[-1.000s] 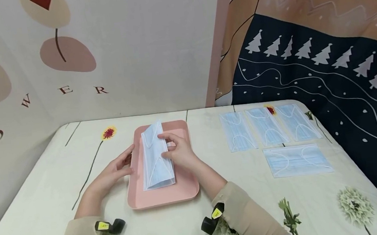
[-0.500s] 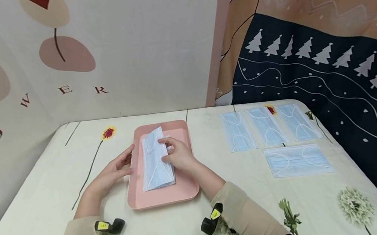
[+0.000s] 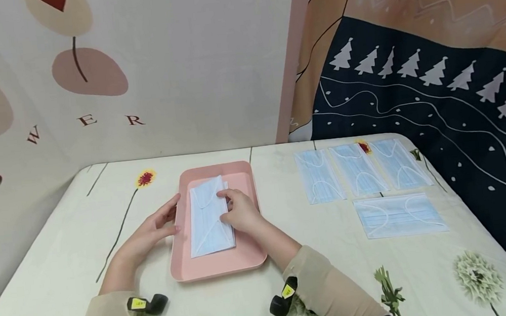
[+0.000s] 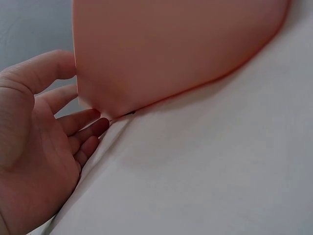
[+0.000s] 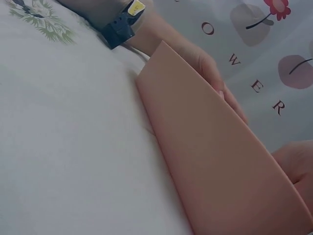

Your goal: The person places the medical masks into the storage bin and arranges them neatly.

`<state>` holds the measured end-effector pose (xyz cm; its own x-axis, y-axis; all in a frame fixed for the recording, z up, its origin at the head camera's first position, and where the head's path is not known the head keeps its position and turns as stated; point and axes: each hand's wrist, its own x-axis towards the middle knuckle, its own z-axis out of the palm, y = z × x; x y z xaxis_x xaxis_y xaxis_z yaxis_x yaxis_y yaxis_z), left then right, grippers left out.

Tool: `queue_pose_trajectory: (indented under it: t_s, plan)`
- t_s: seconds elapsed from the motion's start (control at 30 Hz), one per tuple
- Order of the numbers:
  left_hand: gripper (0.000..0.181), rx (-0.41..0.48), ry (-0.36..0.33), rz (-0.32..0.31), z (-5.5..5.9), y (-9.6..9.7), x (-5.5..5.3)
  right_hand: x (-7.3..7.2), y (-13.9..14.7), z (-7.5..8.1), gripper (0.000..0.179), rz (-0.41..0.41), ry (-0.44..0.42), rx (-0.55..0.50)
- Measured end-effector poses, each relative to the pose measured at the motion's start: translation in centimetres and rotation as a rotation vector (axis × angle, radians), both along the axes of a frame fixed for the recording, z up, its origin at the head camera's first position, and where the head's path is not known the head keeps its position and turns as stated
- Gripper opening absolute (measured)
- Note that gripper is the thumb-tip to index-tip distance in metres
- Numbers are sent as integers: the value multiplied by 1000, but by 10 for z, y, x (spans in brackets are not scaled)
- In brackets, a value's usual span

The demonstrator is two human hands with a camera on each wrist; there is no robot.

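Observation:
A pink tray (image 3: 220, 269) lies in the middle of the table in the head view, with light blue face masks stacked in it. My right hand (image 3: 243, 214) reaches over the tray's right side and pinches the top face mask (image 3: 208, 223) along its right edge; that mask lies nearly flat over the one below. In the right wrist view the tray's wall hides most of this hand. My left hand (image 3: 148, 235) rests at the tray's left side. The left wrist view shows its relaxed fingers (image 4: 80, 120) against the outside of the tray wall, thumb near the rim.
Right of the tray, three face masks lie side by side in a back row, one of them the middle mask (image 3: 358, 169). Another face mask (image 3: 400, 216) lies crosswise in front of them. A flower-printed cloth (image 3: 328, 273) covers the table, and printed curtains (image 3: 209, 81) hang behind.
The top mask has come down and towards me, settling from a raised, bowed shape to nearly flat on the stack. My right hand has shifted slightly with it; my left hand stays put.

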<state>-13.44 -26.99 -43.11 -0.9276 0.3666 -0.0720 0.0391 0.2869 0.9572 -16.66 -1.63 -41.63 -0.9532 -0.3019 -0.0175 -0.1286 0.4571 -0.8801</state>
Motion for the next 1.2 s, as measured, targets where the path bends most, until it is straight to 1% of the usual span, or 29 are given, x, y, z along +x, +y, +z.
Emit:
queue_pose_trajectory:
  t_s: [0.2, 0.67, 1.0, 1.2]
  plan:
    - [76, -3, -6, 5, 0, 1, 1, 1, -1, -2, 56, -21, 13, 59]
    - [77, 5, -10, 7, -3, 1, 1, 4, 0, -3, 54, -46, 57, 107]
    - [76, 10, 0, 5, -2, 0, -1, 5, -1, -1, 55, -56, 54, 185]
    - [76, -8, -6, 10, 0, -1, -1, 6, -2, 1, 57, -60, 73, 282]
